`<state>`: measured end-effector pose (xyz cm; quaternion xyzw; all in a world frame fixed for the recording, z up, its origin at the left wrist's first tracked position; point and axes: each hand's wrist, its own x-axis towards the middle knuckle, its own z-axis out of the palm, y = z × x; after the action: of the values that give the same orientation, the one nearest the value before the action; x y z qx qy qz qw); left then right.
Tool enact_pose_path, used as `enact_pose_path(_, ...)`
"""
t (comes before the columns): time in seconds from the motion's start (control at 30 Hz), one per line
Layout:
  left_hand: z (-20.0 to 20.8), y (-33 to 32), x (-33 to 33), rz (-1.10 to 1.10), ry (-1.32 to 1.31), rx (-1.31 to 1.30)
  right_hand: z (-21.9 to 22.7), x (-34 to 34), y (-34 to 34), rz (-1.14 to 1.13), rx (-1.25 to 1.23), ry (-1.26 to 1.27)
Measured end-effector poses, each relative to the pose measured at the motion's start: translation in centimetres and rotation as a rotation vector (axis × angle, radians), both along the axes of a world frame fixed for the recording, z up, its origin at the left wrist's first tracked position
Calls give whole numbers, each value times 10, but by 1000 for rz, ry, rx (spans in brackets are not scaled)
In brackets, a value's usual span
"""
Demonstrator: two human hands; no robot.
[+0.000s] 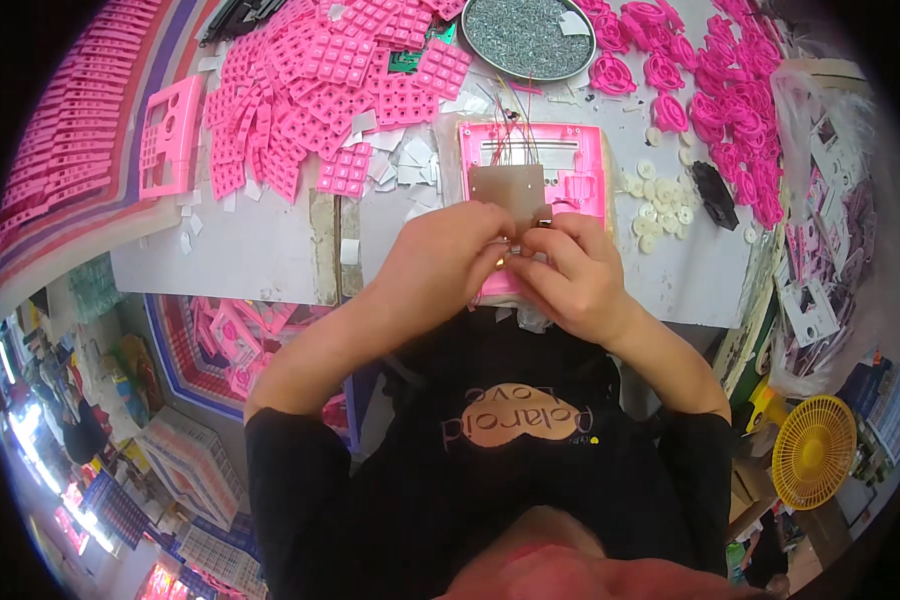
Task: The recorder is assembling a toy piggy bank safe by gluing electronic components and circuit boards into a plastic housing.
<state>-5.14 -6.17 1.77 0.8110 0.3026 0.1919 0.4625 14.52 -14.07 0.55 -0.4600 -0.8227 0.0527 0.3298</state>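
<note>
A pink plastic housing (591,150) lies in front of me on the table, its inner side facing up. Over it is a brown circuit board (507,188), with thin coloured wires rising from its far edge. My left hand (448,250) is closed at the board's near edge, fingertips pinched together. Opposite it, my right hand (578,275) is closed too, its thumb and fingers meeting the left fingertips at that edge. A small metallic bit shows between the hands; the fingers mostly hide it.
Pink keypads (340,60) are heaped at the far left, beside another pink housing (170,135). A round tray (467,40) holds many screws. White discs (660,205) and pink rings (662,70) lie to the right. A blue crate (160,325) stands below left, a yellow fan (814,452) below right.
</note>
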Motion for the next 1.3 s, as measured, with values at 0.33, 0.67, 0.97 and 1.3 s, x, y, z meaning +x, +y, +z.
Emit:
enact_pose_path(0.33,-12,-10,0,-45,25,280,0,-9,-2,2,-78,-76)
enact_pose_path(0.67,7,15,-9,463,-43,596,23,-5,-14,-1,-374,8)
enact_pose_path(0.97,-20,-14,-42,-398,-117,466,6,-6,-12,-33,-253,-85)
enact_pose_path(1.3,-18,14,-14,374,-574,-971,16,-8,-17,7,-319,-253)
